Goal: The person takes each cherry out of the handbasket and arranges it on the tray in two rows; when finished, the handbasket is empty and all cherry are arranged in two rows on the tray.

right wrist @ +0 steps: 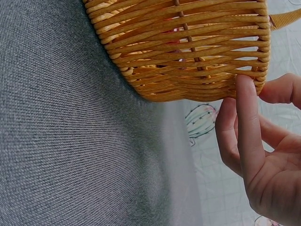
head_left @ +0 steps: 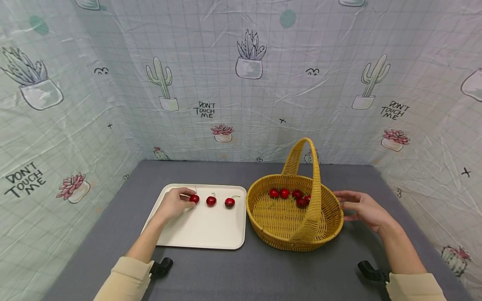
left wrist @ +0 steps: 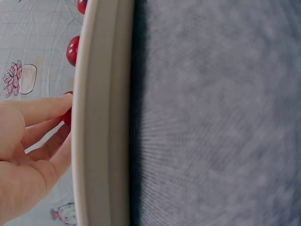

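Observation:
Over the left part of a white tray, my left hand pinches a red cherry between thumb and fingertips. Two more cherries, one in the middle and one further right, lie on the tray in a row with it. In the left wrist view the tray's rim partly covers the pinched cherry. My right hand holds the right rim of a yellow woven basket, with thumb and fingers on either side of the rim. Several cherries lie at the basket's back.
The basket's tall arched handle rises over its right half. Tray and basket stand side by side on a grey cloth-covered table. A printed fabric backdrop closes off the back and both sides. Dark wrist mounts sit at both cuffs.

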### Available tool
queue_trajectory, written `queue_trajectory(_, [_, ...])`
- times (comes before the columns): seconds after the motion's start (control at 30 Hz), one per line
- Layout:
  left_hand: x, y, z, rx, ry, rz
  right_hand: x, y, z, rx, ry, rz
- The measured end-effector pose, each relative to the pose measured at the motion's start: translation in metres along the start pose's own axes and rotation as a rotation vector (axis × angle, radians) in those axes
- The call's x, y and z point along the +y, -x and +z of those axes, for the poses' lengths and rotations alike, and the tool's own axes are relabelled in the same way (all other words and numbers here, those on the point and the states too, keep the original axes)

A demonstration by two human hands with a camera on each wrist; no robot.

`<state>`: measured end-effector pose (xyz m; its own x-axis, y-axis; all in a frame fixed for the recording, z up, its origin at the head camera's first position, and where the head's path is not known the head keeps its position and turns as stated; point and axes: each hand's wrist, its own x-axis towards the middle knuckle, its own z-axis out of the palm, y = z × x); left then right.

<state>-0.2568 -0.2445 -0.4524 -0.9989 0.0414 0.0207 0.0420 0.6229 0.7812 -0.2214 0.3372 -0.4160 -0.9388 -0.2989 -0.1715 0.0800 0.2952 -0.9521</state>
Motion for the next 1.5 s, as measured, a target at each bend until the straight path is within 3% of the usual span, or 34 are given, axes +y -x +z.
queue_trajectory(0.67, [-0.001,0.001,-0.005,-0.004,-0.014,-0.003,0.000,0.001,0.002,0.002,-0.001,-0.004])
queue_trajectory(1.1, [-0.003,0.000,-0.010,-0.024,-0.012,0.038,0.001,0.001,0.001,-0.007,-0.005,-0.008])
queue_trajectory(1.33, [0.005,-0.001,-0.016,-0.007,-0.081,0.032,-0.001,0.001,0.001,-0.007,-0.009,-0.011])
queue_trajectory(1.5, [0.017,-0.003,-0.013,0.005,-0.091,0.064,-0.001,0.001,0.001,-0.008,-0.009,-0.012])
